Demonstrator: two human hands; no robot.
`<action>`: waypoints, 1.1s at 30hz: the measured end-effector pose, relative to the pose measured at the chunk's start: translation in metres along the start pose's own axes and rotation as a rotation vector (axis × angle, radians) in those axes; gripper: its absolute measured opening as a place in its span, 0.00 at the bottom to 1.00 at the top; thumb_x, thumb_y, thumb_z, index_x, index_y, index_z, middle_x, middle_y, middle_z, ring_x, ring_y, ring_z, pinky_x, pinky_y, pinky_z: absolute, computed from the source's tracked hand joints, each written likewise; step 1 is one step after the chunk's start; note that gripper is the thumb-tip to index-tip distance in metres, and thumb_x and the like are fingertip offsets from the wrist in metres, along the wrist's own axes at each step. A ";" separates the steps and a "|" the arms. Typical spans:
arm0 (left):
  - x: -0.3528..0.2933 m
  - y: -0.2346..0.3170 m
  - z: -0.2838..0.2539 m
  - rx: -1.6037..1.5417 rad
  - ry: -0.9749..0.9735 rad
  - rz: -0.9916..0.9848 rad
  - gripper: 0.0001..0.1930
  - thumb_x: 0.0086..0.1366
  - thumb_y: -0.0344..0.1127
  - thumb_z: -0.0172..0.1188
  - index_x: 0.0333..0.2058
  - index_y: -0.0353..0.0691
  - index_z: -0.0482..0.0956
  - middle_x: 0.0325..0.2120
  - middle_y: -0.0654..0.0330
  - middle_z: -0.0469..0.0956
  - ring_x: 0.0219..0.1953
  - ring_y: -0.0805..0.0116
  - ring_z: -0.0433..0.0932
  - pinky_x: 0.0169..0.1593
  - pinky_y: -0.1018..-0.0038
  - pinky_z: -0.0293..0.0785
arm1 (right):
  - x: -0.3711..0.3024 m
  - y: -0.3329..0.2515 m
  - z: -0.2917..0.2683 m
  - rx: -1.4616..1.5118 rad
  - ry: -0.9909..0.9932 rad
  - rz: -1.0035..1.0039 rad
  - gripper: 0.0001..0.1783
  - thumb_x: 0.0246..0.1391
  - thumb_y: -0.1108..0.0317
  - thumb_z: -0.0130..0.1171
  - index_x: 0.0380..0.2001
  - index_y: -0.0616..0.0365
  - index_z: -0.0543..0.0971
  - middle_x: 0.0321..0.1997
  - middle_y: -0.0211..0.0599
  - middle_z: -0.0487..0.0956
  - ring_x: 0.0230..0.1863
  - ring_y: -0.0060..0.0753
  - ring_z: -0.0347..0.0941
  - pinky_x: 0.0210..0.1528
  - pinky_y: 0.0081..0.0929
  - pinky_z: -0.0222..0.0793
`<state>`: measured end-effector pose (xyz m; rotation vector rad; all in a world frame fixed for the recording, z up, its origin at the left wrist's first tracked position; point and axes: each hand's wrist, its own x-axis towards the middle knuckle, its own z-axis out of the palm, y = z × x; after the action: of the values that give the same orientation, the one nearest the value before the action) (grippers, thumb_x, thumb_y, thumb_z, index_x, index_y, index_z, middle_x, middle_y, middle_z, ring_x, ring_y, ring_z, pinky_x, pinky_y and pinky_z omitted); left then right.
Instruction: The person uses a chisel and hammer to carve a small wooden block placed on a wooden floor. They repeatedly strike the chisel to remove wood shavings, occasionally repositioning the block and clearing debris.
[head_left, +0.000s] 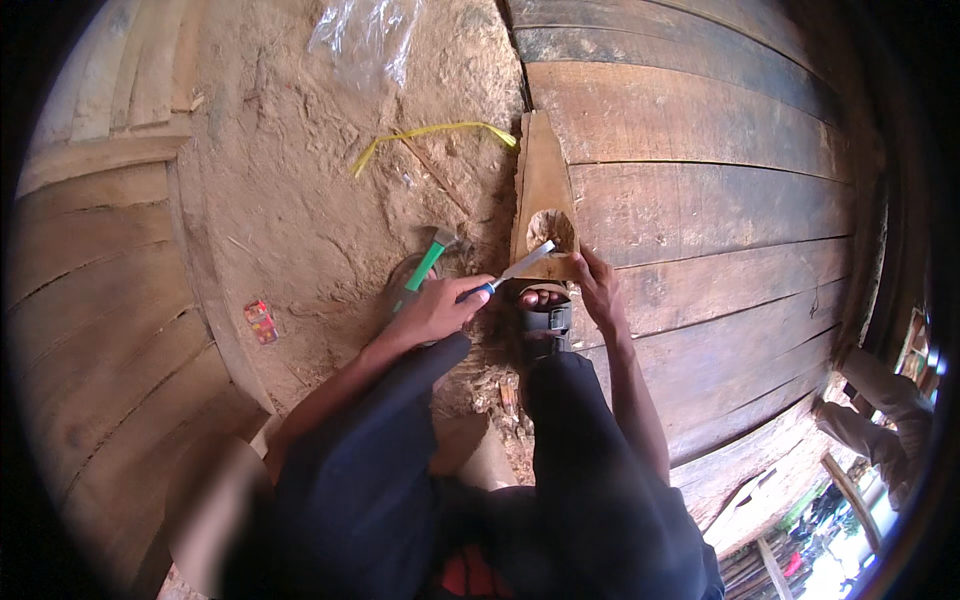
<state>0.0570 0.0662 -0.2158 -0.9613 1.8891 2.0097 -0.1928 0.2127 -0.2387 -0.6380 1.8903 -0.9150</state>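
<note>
My left hand (447, 306) is closed around the blue handle of a chisel (525, 262). The chisel's flat metal blade reaches up and right over a tapered piece of wood (545, 170), its tip at the rough hollow cut near the wide end. At that piece's near right corner, my right hand (597, 287) grips the edge, with some fingers hidden beneath. A hammer (424, 264) with a green handle lies just beyond my left hand, by my left foot. My right foot in a dark sandal (546, 316) is close below the wood.
Wooden planks (710, 210) fill the right side, and more boards (100, 270) stand along the left. On the dirt floor (290, 180) are a yellow strap (440, 130), clear plastic (370, 40) and a small red packet (261, 322). Another person's legs (880, 425) show at lower right.
</note>
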 end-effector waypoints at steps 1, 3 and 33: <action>-0.002 0.002 0.000 0.253 0.097 0.163 0.21 0.72 0.42 0.49 0.60 0.40 0.70 0.27 0.52 0.79 0.28 0.58 0.78 0.30 0.66 0.73 | -0.001 -0.001 0.000 -0.017 0.018 0.003 0.25 0.67 0.53 0.50 0.58 0.60 0.73 0.48 0.55 0.81 0.52 0.44 0.78 0.52 0.33 0.70; -0.009 0.036 -0.004 0.446 0.121 0.217 0.20 0.70 0.40 0.50 0.57 0.38 0.72 0.35 0.43 0.80 0.36 0.39 0.78 0.37 0.48 0.74 | 0.000 0.012 0.001 -0.032 0.054 -0.070 0.25 0.67 0.54 0.50 0.57 0.61 0.74 0.44 0.54 0.81 0.48 0.44 0.79 0.51 0.35 0.70; 0.049 -0.054 -0.038 0.657 0.563 0.581 0.27 0.64 0.45 0.57 0.58 0.35 0.70 0.44 0.41 0.78 0.44 0.43 0.78 0.48 0.58 0.72 | -0.597 0.251 0.164 -0.282 0.524 0.703 0.26 0.57 0.52 0.53 0.53 0.57 0.75 0.54 0.55 0.76 0.55 0.57 0.72 0.56 0.50 0.65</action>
<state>0.0621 0.0253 -0.2861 -0.8956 3.1417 1.1763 0.2074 0.7452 -0.1888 0.1592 2.4892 -0.3681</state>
